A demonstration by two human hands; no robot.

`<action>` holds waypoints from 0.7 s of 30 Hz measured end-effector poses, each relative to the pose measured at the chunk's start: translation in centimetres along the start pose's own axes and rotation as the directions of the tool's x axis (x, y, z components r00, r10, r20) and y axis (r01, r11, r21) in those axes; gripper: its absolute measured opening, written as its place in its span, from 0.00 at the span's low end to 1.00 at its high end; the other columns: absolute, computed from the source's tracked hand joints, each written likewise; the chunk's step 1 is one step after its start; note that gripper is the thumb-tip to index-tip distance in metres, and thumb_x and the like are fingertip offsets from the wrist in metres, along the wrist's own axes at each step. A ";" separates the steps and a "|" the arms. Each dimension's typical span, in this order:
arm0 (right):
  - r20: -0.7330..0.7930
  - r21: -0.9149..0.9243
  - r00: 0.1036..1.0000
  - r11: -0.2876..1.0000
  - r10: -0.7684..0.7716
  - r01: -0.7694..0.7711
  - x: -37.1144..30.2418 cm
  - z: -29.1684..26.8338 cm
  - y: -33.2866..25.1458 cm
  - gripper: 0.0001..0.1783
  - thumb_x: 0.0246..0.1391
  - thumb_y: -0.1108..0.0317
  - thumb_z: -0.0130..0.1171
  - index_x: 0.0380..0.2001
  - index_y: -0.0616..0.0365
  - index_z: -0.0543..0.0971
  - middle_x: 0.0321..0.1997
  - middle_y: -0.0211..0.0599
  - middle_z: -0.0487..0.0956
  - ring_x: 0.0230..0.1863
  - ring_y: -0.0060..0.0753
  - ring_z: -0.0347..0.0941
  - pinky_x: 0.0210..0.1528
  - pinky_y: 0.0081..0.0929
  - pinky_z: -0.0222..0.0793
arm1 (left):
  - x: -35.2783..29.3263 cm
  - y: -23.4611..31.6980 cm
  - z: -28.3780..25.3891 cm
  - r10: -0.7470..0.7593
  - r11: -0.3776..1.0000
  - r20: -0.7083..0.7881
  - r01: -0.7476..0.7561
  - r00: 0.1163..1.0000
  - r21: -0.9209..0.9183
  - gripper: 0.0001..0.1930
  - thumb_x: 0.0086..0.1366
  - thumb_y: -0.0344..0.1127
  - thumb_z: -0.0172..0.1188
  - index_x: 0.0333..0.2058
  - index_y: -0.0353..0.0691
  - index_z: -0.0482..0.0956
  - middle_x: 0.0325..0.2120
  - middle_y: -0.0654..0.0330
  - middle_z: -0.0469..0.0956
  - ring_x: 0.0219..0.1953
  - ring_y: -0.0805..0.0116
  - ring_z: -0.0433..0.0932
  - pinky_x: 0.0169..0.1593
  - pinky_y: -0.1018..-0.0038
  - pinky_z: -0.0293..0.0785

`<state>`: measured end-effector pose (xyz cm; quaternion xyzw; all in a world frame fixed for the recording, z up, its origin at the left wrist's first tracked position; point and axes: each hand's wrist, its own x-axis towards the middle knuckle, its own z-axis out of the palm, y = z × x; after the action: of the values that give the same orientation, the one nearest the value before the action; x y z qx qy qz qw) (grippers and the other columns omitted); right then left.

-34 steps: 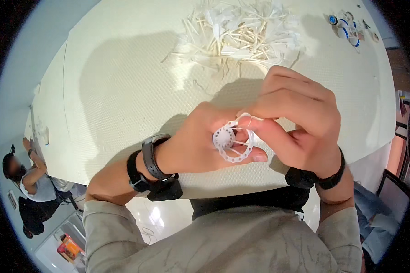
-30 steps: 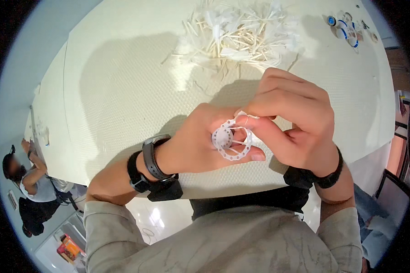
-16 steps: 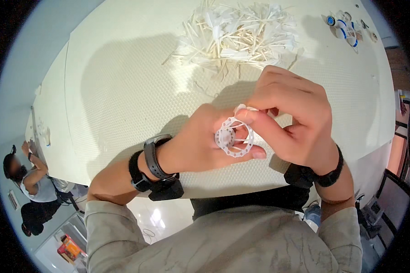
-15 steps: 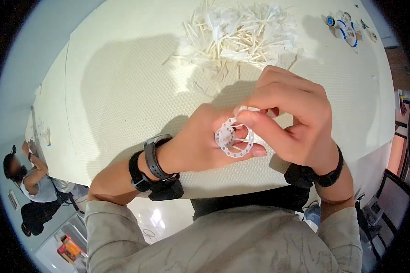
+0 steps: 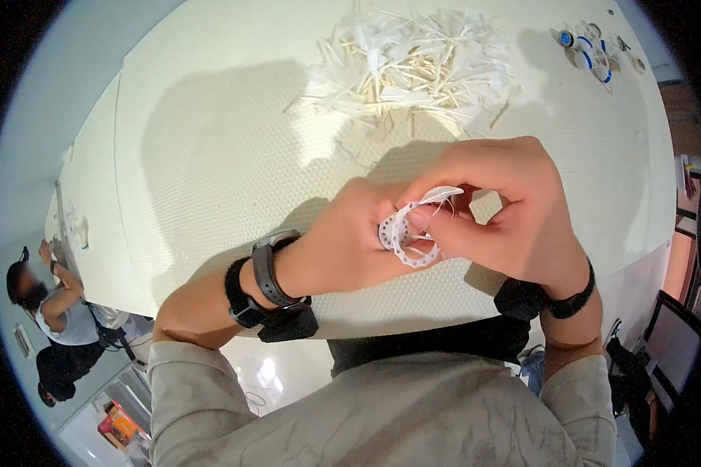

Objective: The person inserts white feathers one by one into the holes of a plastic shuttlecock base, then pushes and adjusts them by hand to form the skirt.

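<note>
white, round, open-framed plastic-looking piece with small holes around its rims (image 5: 396, 231) is up in both hands, over the cream-white, textured table (image 5: 226, 202), toward the middle of the near edge. the left hand (image 5: 331, 237) has it cradled, fingers closed about its left side, wide rim tipped toward the right. and the right hand (image 5: 518, 214) is in tight: thumb and forefinger make a narrow pinch on a small white feather-like strip (image 5: 445, 191) with fine threads hanging off it. the strip's lower end meets the piece's upper rim; whether it sits in a hole, i cannot tell, because the right thumb (image 5: 436, 226) crosses in front, its tip just inside the frame.

toward the table's far edge, around the middle, lies a loose tangle of white feathers and pale stems (image 5: 420, 70). over near the far right corner, well apart from the hands, a blue-banded, open-framed object (image 5: 588, 59) lies beside a small round blue-centred disc (image 5: 566, 38). a dark-strapped watch (image 5: 268, 276) circles the left wrist, and out past the left edge a co-worker in a white top (image 5: 61, 319) has an arm at the tabletop.
</note>
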<state>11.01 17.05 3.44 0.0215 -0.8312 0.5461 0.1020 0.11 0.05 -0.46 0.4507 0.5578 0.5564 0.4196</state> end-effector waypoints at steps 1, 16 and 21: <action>-0.010 0.056 0.999 0.998 0.032 -0.032 0.0 0.1 0.1 0.06 0.46 0.78 0.64 0.31 0.60 0.83 0.25 0.31 0.80 0.23 0.18 0.72 0.24 0.17 0.64 | -0.1 0.0 -0.3 -0.034 0.998 0.044 0.031 0.998 0.059 0.17 0.57 0.33 0.72 0.43 0.36 0.78 0.35 0.62 0.82 0.35 0.77 0.78 0.40 0.77 0.74; 0.031 0.143 0.990 0.980 0.137 -0.140 0.0 -0.1 0.1 0.05 0.49 0.77 0.64 0.31 0.60 0.82 0.29 0.30 0.81 0.26 0.16 0.73 0.25 0.15 0.64 | -0.1 -0.3 0.1 -0.030 0.998 0.008 0.030 1.000 0.047 0.17 0.59 0.35 0.69 0.47 0.38 0.79 0.31 0.59 0.82 0.31 0.74 0.78 0.38 0.76 0.75; 0.048 0.081 0.988 0.985 0.147 -0.150 -0.2 -0.1 0.2 0.05 0.46 0.77 0.64 0.29 0.59 0.81 0.27 0.29 0.79 0.23 0.16 0.70 0.23 0.17 0.61 | 0.5 -0.2 0.3 -0.034 0.997 0.049 0.030 0.998 0.072 0.18 0.59 0.34 0.68 0.47 0.37 0.78 0.34 0.58 0.82 0.32 0.70 0.78 0.40 0.74 0.75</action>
<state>11.21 17.23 3.28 -0.0249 -0.8086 0.5862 0.0428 0.28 0.65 -0.70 0.4700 0.5739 0.5179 0.4259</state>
